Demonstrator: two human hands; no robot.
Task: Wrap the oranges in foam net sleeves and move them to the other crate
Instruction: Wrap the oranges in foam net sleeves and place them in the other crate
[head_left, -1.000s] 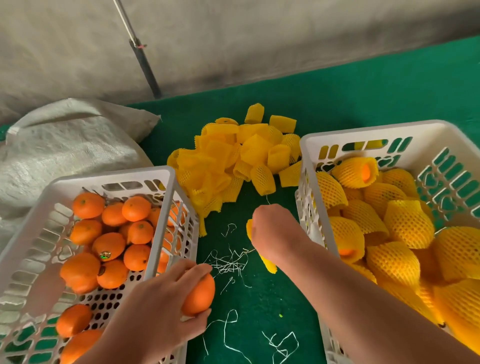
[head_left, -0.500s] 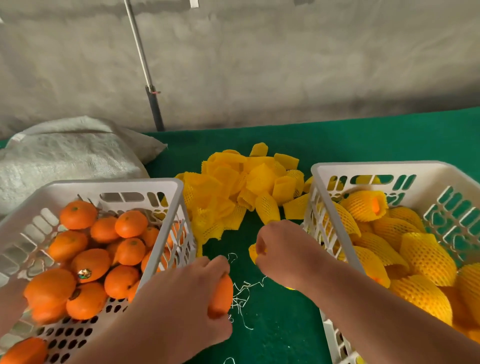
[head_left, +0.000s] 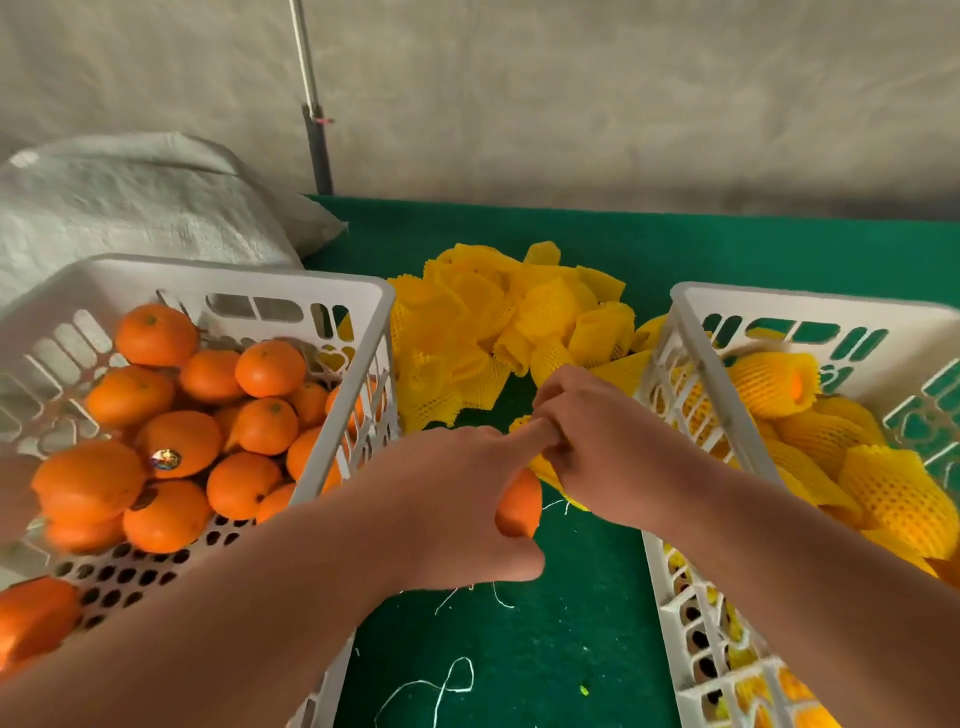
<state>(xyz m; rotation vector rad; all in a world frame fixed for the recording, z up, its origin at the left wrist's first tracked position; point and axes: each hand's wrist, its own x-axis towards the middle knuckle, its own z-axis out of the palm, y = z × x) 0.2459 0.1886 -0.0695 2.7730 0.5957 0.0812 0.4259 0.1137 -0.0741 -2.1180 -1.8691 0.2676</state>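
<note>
Left hand: my left hand (head_left: 457, 499) sits at centre frame, fingers curled round a bare round orange (head_left: 519, 503); only the fruit's right edge shows past the knuckles.
Right hand: my right hand (head_left: 597, 441) is just right of centre, touching the left hand's fingertips, pinching a yellow foam net sleeve (head_left: 545, 467); I see only scraps of the sleeve under the fingers.
Orange and sleeve: the two meet between the hands; I cannot tell whether the sleeve's mouth is over the fruit.
Left crate: a white slotted plastic crate (head_left: 343, 405) fills the left of the frame, holding loose unwrapped oranges (head_left: 176, 441), one bearing a small sticker.
Right crate: a second white slotted plastic crate (head_left: 691, 364) at the right edge holds oranges wrapped in yellow net (head_left: 883, 488).
Sleeve pile: a heap of spare yellow foam net sleeves (head_left: 493, 332) lies at upper centre, between the crates.
Surface: green felt-like table cover (head_left: 545, 649), with thin white thread scraps (head_left: 441, 686) at lower centre.
Upper left: a white woven sack (head_left: 130, 202).
Background: a thin metal pole (head_left: 311, 104) against a grey wall.
</note>
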